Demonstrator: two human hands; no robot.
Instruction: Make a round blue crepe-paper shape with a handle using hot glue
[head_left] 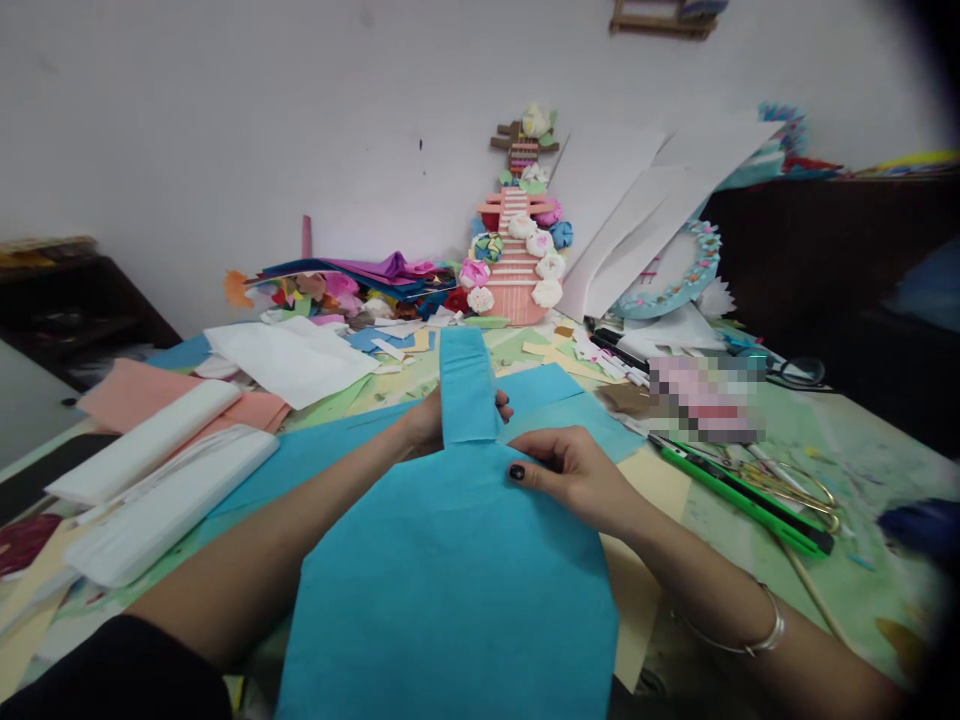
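In front of me stands a blue paper-covered guitar shape (457,580), with a wide, angular body and a narrow neck strip (466,385) rising from its top. My left hand (426,416) is closed round the neck from behind; its fingertips show past the neck's right side, and the palm is mostly hidden. At the base of the neck, my right hand (574,468) pinches the upper right edge of the body, thumb in front and fingers behind. Flat blue paper sheets (544,390) lie on the table just beyond both hands.
A pink paper guitar (517,270) with paper flowers leans on the wall. White rolls (172,510) and crumpled white paper (289,355) lie left. On the right are a green cutter (750,500), gold wire rings (795,490), pens (619,350) and a decorated ring (675,285).
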